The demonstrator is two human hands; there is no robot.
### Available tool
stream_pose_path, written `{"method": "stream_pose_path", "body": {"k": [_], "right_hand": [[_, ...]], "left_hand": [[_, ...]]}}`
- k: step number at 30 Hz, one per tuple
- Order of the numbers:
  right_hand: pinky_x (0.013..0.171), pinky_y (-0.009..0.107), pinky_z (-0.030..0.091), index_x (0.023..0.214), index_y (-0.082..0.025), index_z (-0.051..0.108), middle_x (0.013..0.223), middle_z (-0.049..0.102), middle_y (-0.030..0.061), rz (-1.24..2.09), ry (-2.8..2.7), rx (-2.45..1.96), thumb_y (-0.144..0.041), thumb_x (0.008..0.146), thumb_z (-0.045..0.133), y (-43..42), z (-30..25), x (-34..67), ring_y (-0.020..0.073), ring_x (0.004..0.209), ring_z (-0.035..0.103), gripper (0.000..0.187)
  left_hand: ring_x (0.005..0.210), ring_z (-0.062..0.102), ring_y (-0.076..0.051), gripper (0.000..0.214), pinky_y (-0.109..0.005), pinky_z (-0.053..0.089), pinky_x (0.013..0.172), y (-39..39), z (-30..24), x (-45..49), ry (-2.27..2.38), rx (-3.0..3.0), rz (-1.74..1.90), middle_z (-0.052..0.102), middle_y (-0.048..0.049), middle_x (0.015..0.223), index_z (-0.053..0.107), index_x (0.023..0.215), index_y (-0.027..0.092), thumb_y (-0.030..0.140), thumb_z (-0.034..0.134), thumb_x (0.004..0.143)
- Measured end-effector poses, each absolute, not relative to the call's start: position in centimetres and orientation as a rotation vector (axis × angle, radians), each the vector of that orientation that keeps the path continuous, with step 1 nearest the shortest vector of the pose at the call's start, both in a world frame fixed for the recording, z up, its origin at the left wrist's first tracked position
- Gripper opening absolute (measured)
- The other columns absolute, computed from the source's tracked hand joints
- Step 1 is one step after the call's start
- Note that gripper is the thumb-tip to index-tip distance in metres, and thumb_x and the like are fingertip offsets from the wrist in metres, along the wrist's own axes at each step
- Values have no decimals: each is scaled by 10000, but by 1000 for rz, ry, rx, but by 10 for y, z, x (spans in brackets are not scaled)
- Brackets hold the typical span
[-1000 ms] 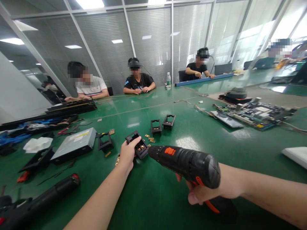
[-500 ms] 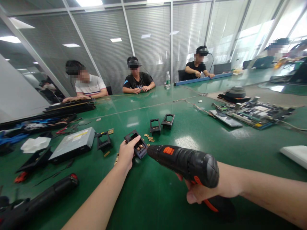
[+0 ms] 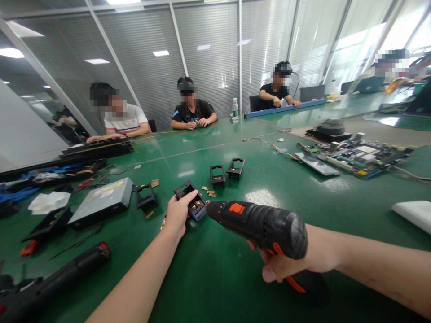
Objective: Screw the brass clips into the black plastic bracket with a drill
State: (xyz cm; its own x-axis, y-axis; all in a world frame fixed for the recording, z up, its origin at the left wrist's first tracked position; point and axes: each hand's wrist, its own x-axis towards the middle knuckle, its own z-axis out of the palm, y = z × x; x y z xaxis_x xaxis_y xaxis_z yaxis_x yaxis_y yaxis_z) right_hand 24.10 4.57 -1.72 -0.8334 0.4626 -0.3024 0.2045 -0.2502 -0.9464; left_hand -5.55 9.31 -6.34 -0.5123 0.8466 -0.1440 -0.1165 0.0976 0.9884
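My left hand (image 3: pixel 178 210) grips a black plastic frame (image 3: pixel 201 212), tilted above the green table, with brass pieces inside its lower part. In my right hand (image 3: pixel 274 264) is a black and orange cordless drill (image 3: pixel 257 224), its nose pointing left at the frame's right side. The drill's tip and the exact contact point are too small to make out. Small brass plates (image 3: pixel 211 194) lie just beyond the frame. Two similar black frames stand farther back, one at the centre (image 3: pixel 217 176) and another frame (image 3: pixel 235 168) to its right. One more black frame (image 3: pixel 146 197) sits left of my hand.
A grey metal drive box (image 3: pixel 104 202) and a black tool handle (image 3: pixel 77 264) lie on the left. Circuit boards (image 3: pixel 367 157) are on the right, a white object (image 3: pixel 412 217) nearer. Several people sit across the table, one by a water bottle (image 3: pixel 235 110).
Both hands, the frame and the drill hold almost the same pose. The whole view has shifted very slightly, with things appearing a little higher.
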Motion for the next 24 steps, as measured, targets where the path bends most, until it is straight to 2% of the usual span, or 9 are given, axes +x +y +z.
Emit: {"method": "stream_pose_path", "body": {"k": [5, 14, 21, 24], "right_hand": [[539, 206, 542, 1204, -179, 598, 715, 655, -62, 2245, -1782, -772, -92, 621, 921, 46, -13, 239, 120, 595, 647, 673], [535, 201, 500, 969, -170, 587, 639, 615, -67, 2204, -1840, -747, -130, 627, 925, 43, -1, 236, 112, 552, 611, 483], [550, 246, 551, 1008, -164, 615, 714, 641, -41, 2171, -1810, -869, -213, 604, 955, 46, -9, 239, 134, 585, 643, 531], [540, 230, 543, 1035, -173, 601, 689, 632, -56, 2188, -1810, -840, -181, 608, 952, 45, -7, 238, 124, 573, 635, 552]], "left_hand": [[657, 731, -238, 366, -360, 608, 625, 93, -61, -54, 1573, 730, 1538, 771, -94, 802, 756, 967, 144, 271, 896, 654], [661, 728, -226, 340, -340, 600, 616, 93, -60, -53, 1579, 718, 1536, 773, -83, 810, 751, 951, 151, 269, 881, 659], [659, 732, -234, 349, -348, 603, 625, 91, -58, -52, 1579, 707, 1541, 770, -85, 797, 751, 946, 149, 261, 890, 646], [652, 728, -228, 330, -340, 600, 612, 91, -58, -52, 1569, 715, 1535, 770, -84, 798, 755, 945, 148, 257, 878, 659]]}}
